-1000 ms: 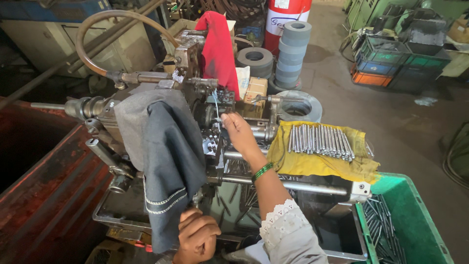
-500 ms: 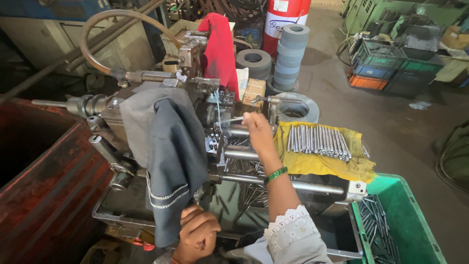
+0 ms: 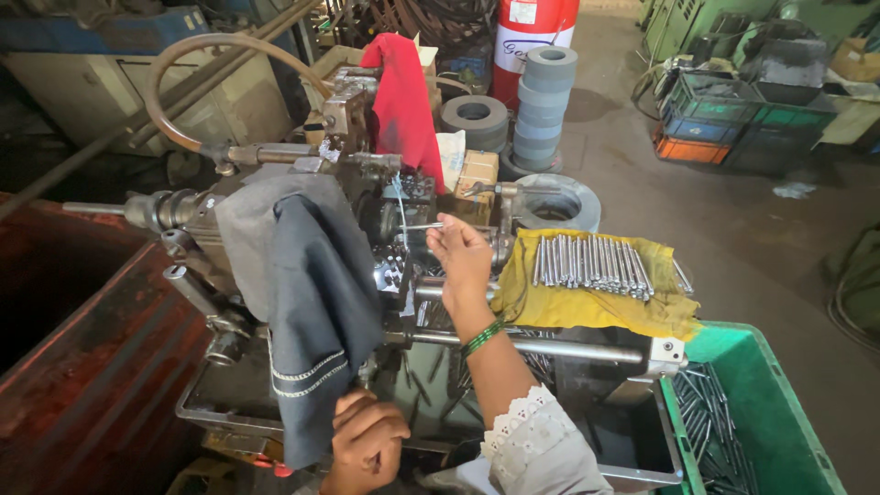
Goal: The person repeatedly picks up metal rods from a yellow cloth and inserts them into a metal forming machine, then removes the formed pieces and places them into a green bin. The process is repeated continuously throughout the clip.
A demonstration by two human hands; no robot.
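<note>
Two hands are at work on the small lathe-like machine (image 3: 367, 183) in front of you. Your right hand (image 3: 463, 257) is raised at the middle of the machine, fingers pinched on a thin metal rod (image 3: 420, 225) that lies level and points left into the machine's head. Your left hand (image 3: 367, 440) sits low at the near edge, closed around something under the hem of the dark grey cloth (image 3: 316, 302) draped over the machine; what it grips is hidden. Just right of your right hand, a row of similar rods (image 3: 591, 264) lies on a yellow cloth (image 3: 587, 307). A green crate (image 3: 770, 412) at lower right holds more rods. A red cloth (image 3: 403, 101) hangs over the back of the machine, near stacked grey grinding wheels (image 3: 545, 101).
</note>
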